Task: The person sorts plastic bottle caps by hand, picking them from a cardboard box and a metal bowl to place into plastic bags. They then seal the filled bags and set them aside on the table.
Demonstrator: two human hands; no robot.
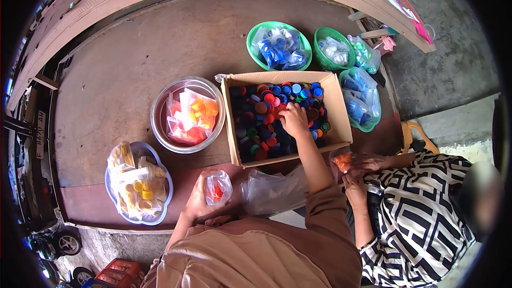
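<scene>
Left hand (198, 200): gripping one bag (226, 183) (red inside) | right hand (295, 120): in one box (335, 104), grip unclear | green containers (249, 40): three

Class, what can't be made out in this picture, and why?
Head view:
Under the top caps in the box: hidden by those caps.
Whether the right hand grips a cap: the hand hides it.
How many red pieces the bag in the left hand holds: plastic blurs them.
Rest of the red crate: cut by the bottom edge.
</scene>
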